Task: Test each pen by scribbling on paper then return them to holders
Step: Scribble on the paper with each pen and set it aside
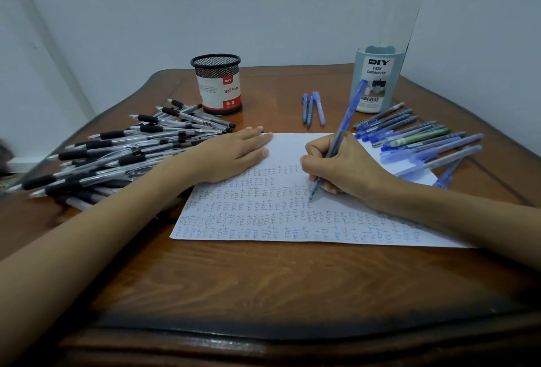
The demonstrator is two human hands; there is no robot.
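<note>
Your right hand [341,166] pinches the blue pen [336,139], tip on the paper [292,147] near the table's middle. Your left hand [234,154] lies flat with straight fingers. Press lightly and hold the paper down.

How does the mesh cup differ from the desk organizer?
The mesh cup is black wire with a red-and-white label; the desk organizer is solid pale blue and looks taller. The cup stands behind the black pens, the organizer behind the blue pens. Both stand upright, no pens sticking out.
</note>
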